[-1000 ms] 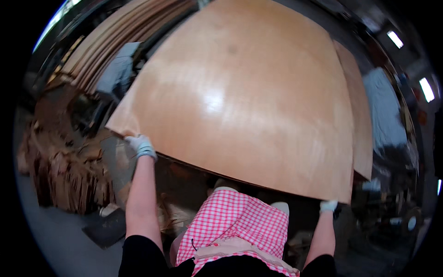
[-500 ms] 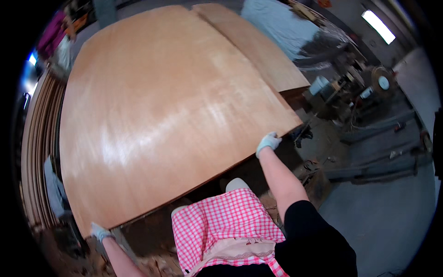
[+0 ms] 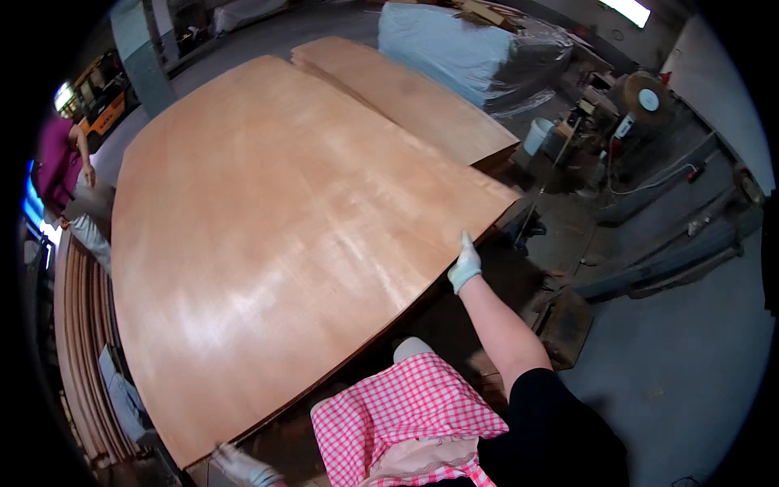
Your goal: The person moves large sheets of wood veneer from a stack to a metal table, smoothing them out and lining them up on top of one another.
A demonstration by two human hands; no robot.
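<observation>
A broad, glossy light-brown plywood sheet [image 3: 292, 219] spreads in front of me, lying over other wood. My right hand [image 3: 465, 266], in a white glove, grips its near edge toward the right corner; the thumb lies on the top face and the fingers are hidden below the edge. Close to the sheet's near left corner is my gloved left hand [image 3: 246, 467], smeared by motion, so I cannot tell whether it touches the edge. A second plywood stack [image 3: 406, 97] sits beyond the sheet's right side.
Upright boards [image 3: 81, 325] stand at the left. A person in a purple top [image 3: 58, 162] is at the far left, near a grey pillar [image 3: 139, 61]. Wrapped goods [image 3: 438, 53], a white bucket [image 3: 537, 135] and machinery with a round reel [image 3: 647, 99] are to the right.
My left hand has shifted right along the near edge and is now blurred. The right thumb now points forward on the sheet. The view has turned, showing more of the person.
</observation>
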